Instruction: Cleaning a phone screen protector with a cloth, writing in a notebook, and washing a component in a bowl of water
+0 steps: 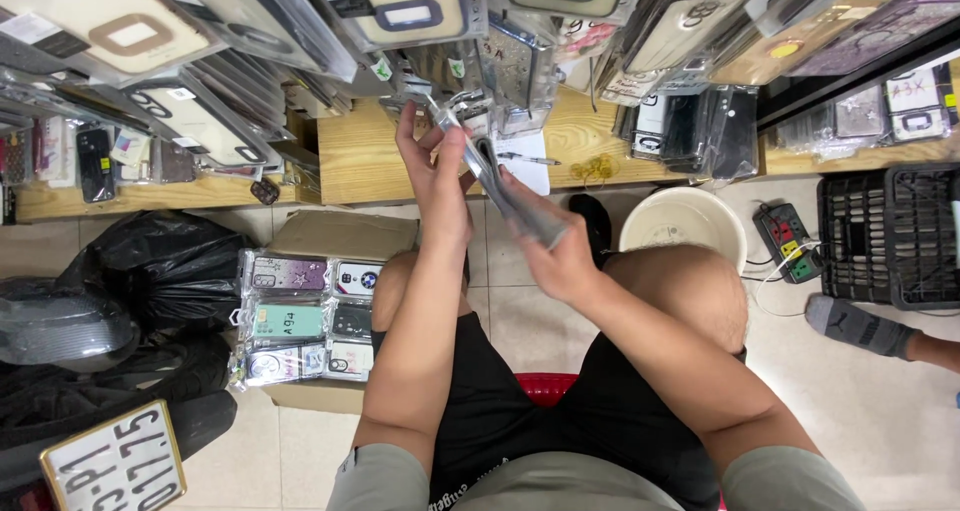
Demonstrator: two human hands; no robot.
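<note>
I sit on a red stool (545, 386) and hold a clear-packaged phone case (500, 186) edge-on in front of me. My left hand (435, 171) pinches its upper end, fingers raised towards the hanging cases. My right hand (550, 251) grips its lower end from below. The package runs diagonally from upper left to lower right between both hands. Above it hang several packaged phone cases (400, 11) on display hooks.
A cardboard box (330, 236) at my left knee carries rows of packaged cases (305, 321). Black bags (160, 261) lie further left. A white bucket (685, 226), a power strip (790, 241) and a black crate (890, 236) stand right. Another person's socked foot (855, 326) is there.
</note>
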